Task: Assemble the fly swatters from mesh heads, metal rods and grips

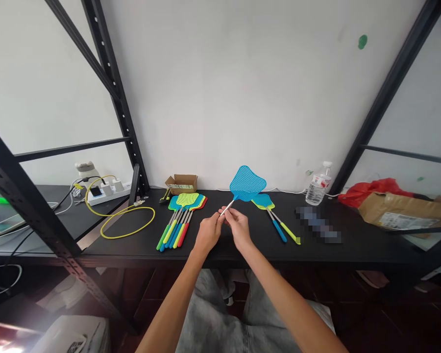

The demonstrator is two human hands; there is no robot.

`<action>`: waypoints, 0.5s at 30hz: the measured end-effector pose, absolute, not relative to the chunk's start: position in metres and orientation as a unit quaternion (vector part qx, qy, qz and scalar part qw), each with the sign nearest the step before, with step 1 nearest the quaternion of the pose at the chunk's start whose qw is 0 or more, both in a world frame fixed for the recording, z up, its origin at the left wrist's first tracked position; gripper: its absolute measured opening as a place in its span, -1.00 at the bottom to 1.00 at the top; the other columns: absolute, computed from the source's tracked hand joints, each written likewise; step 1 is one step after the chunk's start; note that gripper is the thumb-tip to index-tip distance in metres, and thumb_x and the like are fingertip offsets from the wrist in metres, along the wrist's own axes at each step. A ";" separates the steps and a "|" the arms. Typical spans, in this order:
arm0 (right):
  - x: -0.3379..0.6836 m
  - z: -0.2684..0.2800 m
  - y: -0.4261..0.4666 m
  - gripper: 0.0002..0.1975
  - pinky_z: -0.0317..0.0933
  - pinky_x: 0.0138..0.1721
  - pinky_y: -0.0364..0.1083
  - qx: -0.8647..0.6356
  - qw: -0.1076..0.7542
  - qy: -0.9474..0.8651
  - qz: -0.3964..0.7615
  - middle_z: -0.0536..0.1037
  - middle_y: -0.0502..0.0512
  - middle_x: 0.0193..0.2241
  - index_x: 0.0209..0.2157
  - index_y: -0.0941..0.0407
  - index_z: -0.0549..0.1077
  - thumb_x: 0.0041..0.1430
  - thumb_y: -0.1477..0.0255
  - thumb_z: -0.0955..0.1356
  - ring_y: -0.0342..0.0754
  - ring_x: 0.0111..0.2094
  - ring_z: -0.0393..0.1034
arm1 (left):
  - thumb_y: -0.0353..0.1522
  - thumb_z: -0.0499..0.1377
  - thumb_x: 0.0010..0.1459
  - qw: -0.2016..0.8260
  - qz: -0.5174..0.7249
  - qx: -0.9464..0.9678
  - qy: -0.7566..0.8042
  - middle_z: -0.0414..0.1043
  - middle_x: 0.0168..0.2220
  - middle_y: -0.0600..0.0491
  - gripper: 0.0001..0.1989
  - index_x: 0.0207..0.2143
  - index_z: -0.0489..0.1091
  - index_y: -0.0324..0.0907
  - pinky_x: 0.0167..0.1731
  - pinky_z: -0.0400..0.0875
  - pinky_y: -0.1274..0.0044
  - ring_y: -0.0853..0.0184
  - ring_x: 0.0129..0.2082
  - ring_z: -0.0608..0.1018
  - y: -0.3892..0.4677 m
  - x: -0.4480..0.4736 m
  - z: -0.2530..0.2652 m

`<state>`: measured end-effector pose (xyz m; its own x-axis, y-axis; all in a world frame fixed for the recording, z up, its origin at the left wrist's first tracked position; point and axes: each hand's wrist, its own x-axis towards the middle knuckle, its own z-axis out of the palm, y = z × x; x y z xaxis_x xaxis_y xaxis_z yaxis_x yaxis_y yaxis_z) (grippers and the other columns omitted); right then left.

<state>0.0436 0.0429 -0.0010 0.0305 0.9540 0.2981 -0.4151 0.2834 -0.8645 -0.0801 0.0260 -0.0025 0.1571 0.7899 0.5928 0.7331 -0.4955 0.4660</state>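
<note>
Mid-frame, left hand and right hand pinch the blue swatter by its shaft. Two grips presumably steady it.

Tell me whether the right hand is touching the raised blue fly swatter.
Touching: the head view shows the right hand pinching the blue fly swatter by its thin shaft.

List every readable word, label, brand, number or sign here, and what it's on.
Nothing is legible.
Bottle label: red and white, too small.
Brown package label: blurred.
Small cardboard box label: too small.
Dark print on a white item, lower left: blurred.
</note>
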 end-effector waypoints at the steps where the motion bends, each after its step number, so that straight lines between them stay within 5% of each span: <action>1: 0.039 -0.004 0.041 -0.61 0.33 -0.23 -0.07 -0.291 0.650 -0.466 0.525 0.62 0.19 -0.23 -0.16 0.14 0.56 0.05 0.16 0.44 0.02 -0.22 0.50 | -0.16 -0.17 0.39 0.033 0.416 0.757 0.502 0.40 -0.53 0.08 -0.58 -0.37 0.34 -0.16 -0.48 0.11 0.58 0.39 -0.53 0.46 0.026 -0.080 -0.002; 9: 0.073 0.020 0.058 -0.64 0.29 -0.41 -0.16 -0.344 0.652 -0.485 0.470 0.61 0.15 -0.26 -0.19 0.12 0.55 0.07 0.16 0.41 -0.07 -0.34 0.47 | -0.16 -0.12 0.37 0.022 0.391 0.780 0.487 0.53 -0.30 0.03 -0.63 -0.11 0.41 -0.12 -0.31 0.28 0.56 0.30 -0.28 0.57 0.019 -0.077 0.004; 15: 0.142 0.048 0.088 -0.71 0.26 -0.49 -0.20 -0.481 0.592 -0.493 0.418 0.61 0.17 -0.27 -0.22 0.16 0.58 0.09 0.28 0.37 -0.13 -0.44 0.43 | -0.19 -0.11 0.37 0.020 0.371 0.779 0.505 0.54 -0.35 0.07 -0.65 -0.12 0.43 -0.08 -0.35 0.24 0.58 0.33 -0.31 0.56 0.019 -0.076 0.004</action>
